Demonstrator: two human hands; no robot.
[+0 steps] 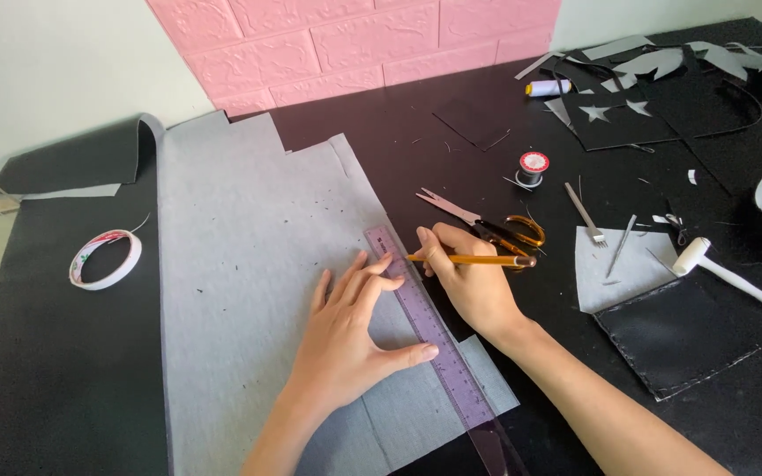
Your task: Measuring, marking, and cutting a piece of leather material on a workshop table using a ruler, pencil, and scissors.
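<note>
on a black work table, large grey fabric sheet, translucent purple plastic ruler on its right edge, left hand fingers spread wide pressing both, right hand fingers pinching a yellow pencil beside the ruler

The grey sheet looks like matt, slightly fuzzy felt or leather backing. The ruler is clear purple plastic, smooth and glossy. The pencil has a shiny yellow lacquered finish. The scissors show bare metal blades and glossy orange plastic handles. The black table cover is dull and finely grained. The tape roll is glossy white.
</note>
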